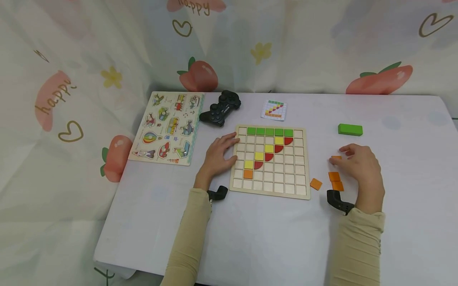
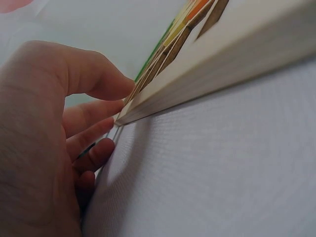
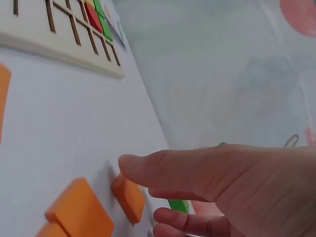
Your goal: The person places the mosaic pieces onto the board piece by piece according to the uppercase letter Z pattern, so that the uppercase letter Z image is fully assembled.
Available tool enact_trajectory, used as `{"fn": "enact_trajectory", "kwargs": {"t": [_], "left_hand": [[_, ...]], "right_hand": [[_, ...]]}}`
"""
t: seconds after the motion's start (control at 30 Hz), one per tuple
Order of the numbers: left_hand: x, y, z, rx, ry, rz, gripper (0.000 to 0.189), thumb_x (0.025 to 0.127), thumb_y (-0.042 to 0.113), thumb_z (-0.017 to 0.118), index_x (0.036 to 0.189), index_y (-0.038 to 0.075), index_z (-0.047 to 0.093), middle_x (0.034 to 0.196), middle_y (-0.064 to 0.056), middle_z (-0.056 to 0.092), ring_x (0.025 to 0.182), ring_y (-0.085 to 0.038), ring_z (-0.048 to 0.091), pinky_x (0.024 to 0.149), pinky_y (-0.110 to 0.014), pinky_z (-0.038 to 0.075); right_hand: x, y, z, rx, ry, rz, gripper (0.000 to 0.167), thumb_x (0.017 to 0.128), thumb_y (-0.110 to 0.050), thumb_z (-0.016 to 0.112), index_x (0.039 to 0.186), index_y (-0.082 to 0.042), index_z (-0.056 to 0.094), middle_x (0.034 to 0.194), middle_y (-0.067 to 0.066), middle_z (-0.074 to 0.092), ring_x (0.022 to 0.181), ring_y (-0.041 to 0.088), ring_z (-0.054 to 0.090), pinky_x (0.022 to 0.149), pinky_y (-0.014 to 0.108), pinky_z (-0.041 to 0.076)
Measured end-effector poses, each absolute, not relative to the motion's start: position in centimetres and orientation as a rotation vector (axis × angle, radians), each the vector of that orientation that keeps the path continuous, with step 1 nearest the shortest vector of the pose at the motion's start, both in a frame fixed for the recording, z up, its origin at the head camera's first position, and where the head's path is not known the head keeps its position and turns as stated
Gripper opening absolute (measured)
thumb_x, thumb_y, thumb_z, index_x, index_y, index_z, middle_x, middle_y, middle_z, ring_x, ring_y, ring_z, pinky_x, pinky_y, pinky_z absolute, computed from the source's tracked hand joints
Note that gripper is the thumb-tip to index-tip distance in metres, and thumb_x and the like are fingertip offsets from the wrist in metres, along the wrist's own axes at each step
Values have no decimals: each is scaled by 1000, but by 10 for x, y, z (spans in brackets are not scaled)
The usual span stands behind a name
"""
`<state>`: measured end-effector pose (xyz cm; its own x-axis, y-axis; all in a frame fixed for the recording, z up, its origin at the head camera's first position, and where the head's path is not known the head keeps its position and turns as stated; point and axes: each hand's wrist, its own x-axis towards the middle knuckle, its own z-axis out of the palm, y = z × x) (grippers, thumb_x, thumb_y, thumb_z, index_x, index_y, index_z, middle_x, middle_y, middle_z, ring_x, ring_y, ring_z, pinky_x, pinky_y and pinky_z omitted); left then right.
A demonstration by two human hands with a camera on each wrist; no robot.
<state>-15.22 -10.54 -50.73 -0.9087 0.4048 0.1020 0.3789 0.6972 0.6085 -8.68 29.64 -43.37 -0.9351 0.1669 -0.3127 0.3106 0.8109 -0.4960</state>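
A square wooden grid board (image 1: pixel 282 190) lies mid-table, with green, yellow and orange square tiles and red quarter-round pieces set in its cells. My left hand (image 1: pixel 218 157) rests against the board's left edge, fingers extended, and the thumb touches the rim in the left wrist view. Over to the right, my right hand (image 1: pixel 361 163) is bent over an orange tile (image 3: pixel 129 197); its thumb is at the tile, with a gap to the index fingertip. Two orange tiles (image 1: pixel 334 176) lie touching nearer the wrist. Another orange tile (image 1: pixel 316 184) lies beside the board's right edge.
A pattern card (image 1: pixel 274 110) lies behind the board. Further right is a green block (image 1: pixel 350 129). A black game controller (image 1: pixel 221 108) and a picture puzzle board (image 1: pixel 168 129) lie at the back left. Printed curtains hang behind the table.
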Motion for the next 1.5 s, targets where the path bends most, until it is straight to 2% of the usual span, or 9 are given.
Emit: {"fn": "enact_trajectory", "kwargs": {"t": [0.23,0.43,0.87,1.07,1.27,1.33,1.5], "left_hand": [[-154,-105,-507,676,2869,1017,60,80,29,61,139,20,57,154,8,40,117,-19,49,97,-38,40],[-153,-105,-503,701,2859,1036,59,79,27,61,138,17,59,153,4,42,117,-21,50,98,-39,40],[-153,-104,-506,685,2840,1021,59,81,28,61,139,19,57,154,6,40,119,-18,48,99,-38,38],[-153,-105,-507,680,2848,1018,59,81,27,62,139,19,57,154,6,40,117,-18,49,98,-38,39],[-153,-106,-507,672,2846,1009,59,81,28,62,139,19,57,154,6,40,118,-18,49,98,-38,39],[-152,-106,-507,672,2844,1010,59,81,28,62,140,20,57,154,6,40,118,-18,49,98,-38,39],[-152,-106,-505,673,2847,1009,59,82,28,62,140,20,57,154,6,40,116,-18,49,97,-38,39]], "right_hand": [[-85,299,-435,420,2696,-884,51,88,-23,68,127,7,52,121,32,52,108,47,46,85,57,40],[-88,293,-435,456,2710,-937,50,87,-17,69,128,8,52,119,30,55,103,44,50,77,48,42],[-86,291,-434,493,2675,-930,48,88,-23,69,123,8,56,116,30,58,103,43,51,77,47,41],[-89,286,-435,487,2697,-942,45,85,-20,72,120,6,58,109,26,58,97,39,51,71,41,39],[-90,284,-435,403,2714,-996,37,88,-16,69,118,4,60,111,26,60,98,38,54,73,40,40],[-91,284,-435,346,2734,-1021,33,90,-16,66,117,3,62,109,24,62,98,37,57,72,37,42],[-95,275,-434,171,2753,-1107,29,92,-15,65,117,1,64,105,20,64,97,35,60,66,20,47]]}}
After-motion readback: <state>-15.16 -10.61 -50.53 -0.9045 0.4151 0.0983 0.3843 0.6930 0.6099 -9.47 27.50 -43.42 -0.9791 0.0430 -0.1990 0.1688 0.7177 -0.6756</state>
